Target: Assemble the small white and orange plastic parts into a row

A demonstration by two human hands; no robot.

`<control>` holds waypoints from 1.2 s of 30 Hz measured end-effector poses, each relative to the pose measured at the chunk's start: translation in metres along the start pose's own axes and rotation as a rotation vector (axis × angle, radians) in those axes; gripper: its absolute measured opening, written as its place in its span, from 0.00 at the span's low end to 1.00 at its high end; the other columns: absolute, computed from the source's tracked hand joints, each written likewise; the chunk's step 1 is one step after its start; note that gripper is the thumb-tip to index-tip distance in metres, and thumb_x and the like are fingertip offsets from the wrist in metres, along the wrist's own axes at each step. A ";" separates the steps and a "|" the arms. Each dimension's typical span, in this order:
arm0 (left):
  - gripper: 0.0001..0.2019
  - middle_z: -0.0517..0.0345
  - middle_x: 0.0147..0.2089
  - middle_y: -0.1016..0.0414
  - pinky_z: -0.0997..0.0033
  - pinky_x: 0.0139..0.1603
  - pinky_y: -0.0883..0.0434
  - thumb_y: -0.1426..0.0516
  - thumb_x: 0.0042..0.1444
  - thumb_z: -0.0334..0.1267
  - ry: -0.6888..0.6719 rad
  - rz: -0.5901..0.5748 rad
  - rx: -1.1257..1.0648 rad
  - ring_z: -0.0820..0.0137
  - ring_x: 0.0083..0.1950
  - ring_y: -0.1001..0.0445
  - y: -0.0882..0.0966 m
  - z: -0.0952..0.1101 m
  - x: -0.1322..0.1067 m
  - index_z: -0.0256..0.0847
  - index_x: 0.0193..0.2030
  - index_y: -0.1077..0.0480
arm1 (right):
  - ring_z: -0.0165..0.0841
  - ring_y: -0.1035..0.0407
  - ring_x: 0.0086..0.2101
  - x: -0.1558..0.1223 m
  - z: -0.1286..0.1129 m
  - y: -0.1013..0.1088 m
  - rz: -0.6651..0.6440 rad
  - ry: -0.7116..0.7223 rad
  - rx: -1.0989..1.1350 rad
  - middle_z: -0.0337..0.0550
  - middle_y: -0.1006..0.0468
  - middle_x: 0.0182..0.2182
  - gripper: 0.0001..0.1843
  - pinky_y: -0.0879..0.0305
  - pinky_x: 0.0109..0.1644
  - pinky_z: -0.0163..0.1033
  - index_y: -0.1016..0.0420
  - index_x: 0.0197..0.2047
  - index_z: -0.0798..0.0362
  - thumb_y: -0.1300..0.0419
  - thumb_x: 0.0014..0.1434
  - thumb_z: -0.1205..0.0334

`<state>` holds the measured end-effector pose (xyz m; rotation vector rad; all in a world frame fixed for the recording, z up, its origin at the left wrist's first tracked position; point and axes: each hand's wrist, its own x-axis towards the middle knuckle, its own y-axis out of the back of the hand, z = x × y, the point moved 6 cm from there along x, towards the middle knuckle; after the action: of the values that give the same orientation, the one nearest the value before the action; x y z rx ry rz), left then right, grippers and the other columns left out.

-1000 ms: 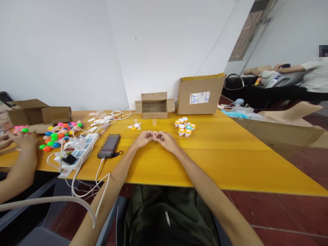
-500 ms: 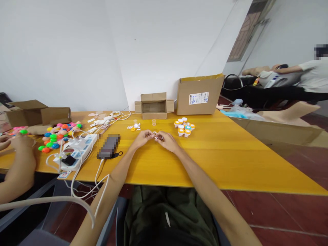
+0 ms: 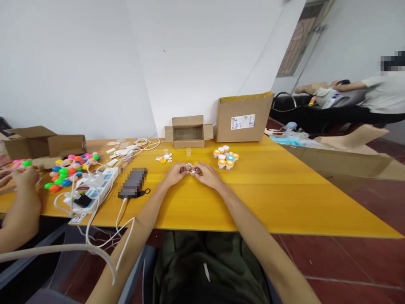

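Note:
My left hand and my right hand meet over the table's middle, fingers curled and pinching. A small white piece shows at the right fingertips, with the left fingertips close beside it. Whatever the left fingers pinch is hidden. Just behind the fingertips lie small white parts. Farther back stands a clear little cup. To its left, more small white parts lie around an orange ring. Right of my hands, several small clear containers with white, orange and blue tops are grouped together.
An open cardboard box and a large closed carton stand against the wall. On the left are a phone, a power strip with white cables, and colourful ball rings. A co-worker's arm reaches in beside them.
My fingers have shifted slightly around the small white piece, and more of the white parts behind them shows. The view has moved a little. The co-worker's hand at left has moved slightly.

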<state>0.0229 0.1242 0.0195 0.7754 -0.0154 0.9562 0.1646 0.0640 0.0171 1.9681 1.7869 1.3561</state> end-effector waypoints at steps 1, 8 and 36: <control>0.03 0.61 0.28 0.27 0.71 0.37 0.32 0.37 0.53 0.34 -0.005 0.004 0.006 0.71 0.30 0.33 0.000 0.002 0.000 0.40 0.30 0.25 | 0.34 0.28 0.36 0.000 0.002 0.001 0.014 -0.004 0.003 0.39 0.21 0.35 0.07 0.32 0.42 0.38 0.26 0.35 0.48 0.37 0.55 0.70; 0.04 0.60 0.30 0.27 0.70 0.38 0.31 0.39 0.52 0.29 -0.014 0.004 0.066 0.71 0.31 0.31 0.000 0.005 -0.001 0.40 0.29 0.24 | 0.35 0.29 0.37 0.000 0.003 0.003 0.009 0.012 0.002 0.39 0.22 0.35 0.07 0.32 0.44 0.40 0.26 0.35 0.48 0.37 0.56 0.70; 0.06 0.59 0.31 0.23 0.69 0.40 0.28 0.40 0.58 0.35 -0.011 0.227 0.078 0.69 0.34 0.27 0.021 -0.004 0.004 0.42 0.31 0.22 | 0.47 0.37 0.62 0.000 0.016 -0.017 -0.049 -0.067 -0.175 0.52 0.32 0.62 0.36 0.40 0.65 0.55 0.33 0.65 0.44 0.34 0.58 0.41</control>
<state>0.0082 0.1364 0.0306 0.8635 -0.0772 1.1737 0.1639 0.0754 -0.0035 1.8452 1.6165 1.3634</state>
